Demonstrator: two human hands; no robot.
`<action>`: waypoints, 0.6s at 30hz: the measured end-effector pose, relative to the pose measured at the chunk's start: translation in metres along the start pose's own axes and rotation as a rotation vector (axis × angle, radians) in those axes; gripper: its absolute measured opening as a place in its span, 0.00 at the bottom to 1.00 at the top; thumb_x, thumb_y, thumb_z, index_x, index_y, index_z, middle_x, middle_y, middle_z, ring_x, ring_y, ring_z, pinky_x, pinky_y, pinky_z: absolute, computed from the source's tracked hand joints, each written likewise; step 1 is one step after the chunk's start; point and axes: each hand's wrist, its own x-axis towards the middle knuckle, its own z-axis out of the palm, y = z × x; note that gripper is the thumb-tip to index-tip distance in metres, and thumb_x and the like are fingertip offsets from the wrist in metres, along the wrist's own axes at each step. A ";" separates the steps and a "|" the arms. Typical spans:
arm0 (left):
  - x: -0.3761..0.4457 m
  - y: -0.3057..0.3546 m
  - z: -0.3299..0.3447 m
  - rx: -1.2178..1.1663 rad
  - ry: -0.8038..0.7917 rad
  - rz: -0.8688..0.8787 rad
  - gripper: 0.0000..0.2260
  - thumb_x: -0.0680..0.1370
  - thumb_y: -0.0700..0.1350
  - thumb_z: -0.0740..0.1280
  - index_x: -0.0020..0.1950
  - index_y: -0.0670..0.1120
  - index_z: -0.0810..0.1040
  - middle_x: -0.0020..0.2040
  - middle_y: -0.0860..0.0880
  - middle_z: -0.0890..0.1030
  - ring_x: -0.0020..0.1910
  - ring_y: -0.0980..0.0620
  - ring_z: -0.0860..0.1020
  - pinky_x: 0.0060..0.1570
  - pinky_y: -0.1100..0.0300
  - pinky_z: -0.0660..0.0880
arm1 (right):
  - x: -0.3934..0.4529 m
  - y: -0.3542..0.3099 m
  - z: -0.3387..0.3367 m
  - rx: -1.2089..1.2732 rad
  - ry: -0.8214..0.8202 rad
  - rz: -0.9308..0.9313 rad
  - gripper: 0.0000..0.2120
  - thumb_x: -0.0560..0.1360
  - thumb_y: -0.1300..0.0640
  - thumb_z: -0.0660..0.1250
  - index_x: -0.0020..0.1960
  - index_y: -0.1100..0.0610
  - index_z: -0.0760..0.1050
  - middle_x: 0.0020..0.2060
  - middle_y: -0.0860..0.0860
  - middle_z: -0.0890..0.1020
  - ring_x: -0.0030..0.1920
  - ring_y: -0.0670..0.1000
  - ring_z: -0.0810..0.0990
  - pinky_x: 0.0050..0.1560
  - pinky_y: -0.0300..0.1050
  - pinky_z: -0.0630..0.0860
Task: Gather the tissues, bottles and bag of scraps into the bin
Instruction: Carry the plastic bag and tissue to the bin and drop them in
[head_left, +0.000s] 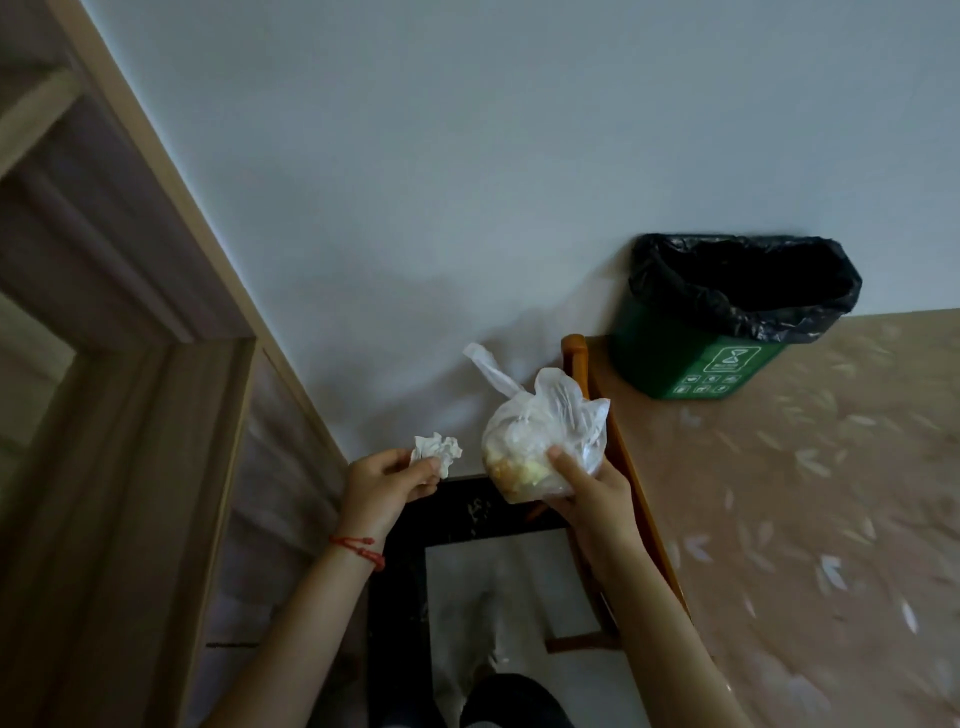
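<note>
A green bin (691, 358) with a black liner stands on the table (805, 493) against the wall, its mouth open. My right hand (587, 493) grips a clear plastic bag of scraps (535, 441) from below, holding it in the air just left of the table's corner. My left hand (384, 483) pinches a crumpled white tissue (439, 451) at about the same height, left of the bag. Both hands are below and to the left of the bin. No bottles are in view.
A wooden chair back (576, 358) rises beside the table's left edge. A wooden door frame (171, 415) fills the left side. Below my arms lies a tiled floor with a dark border (457, 514). A white wall is ahead.
</note>
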 end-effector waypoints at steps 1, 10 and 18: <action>0.011 0.004 0.003 0.007 0.001 0.002 0.05 0.71 0.32 0.68 0.37 0.40 0.79 0.25 0.52 0.81 0.26 0.58 0.79 0.31 0.68 0.77 | 0.011 -0.003 0.004 -0.003 0.008 0.005 0.12 0.72 0.60 0.69 0.55 0.53 0.75 0.48 0.52 0.83 0.48 0.52 0.84 0.44 0.45 0.81; 0.099 0.045 0.042 0.075 -0.032 0.044 0.08 0.70 0.32 0.69 0.33 0.43 0.80 0.23 0.52 0.80 0.24 0.58 0.77 0.33 0.65 0.77 | 0.099 -0.033 0.019 0.060 0.101 0.021 0.13 0.70 0.59 0.71 0.54 0.59 0.77 0.47 0.57 0.84 0.48 0.56 0.83 0.45 0.49 0.80; 0.147 0.070 0.095 0.082 -0.262 0.010 0.08 0.71 0.30 0.67 0.35 0.40 0.78 0.23 0.52 0.80 0.23 0.60 0.76 0.28 0.70 0.75 | 0.121 -0.063 0.000 0.298 0.260 -0.010 0.09 0.72 0.63 0.67 0.52 0.60 0.76 0.45 0.57 0.84 0.47 0.58 0.83 0.47 0.51 0.81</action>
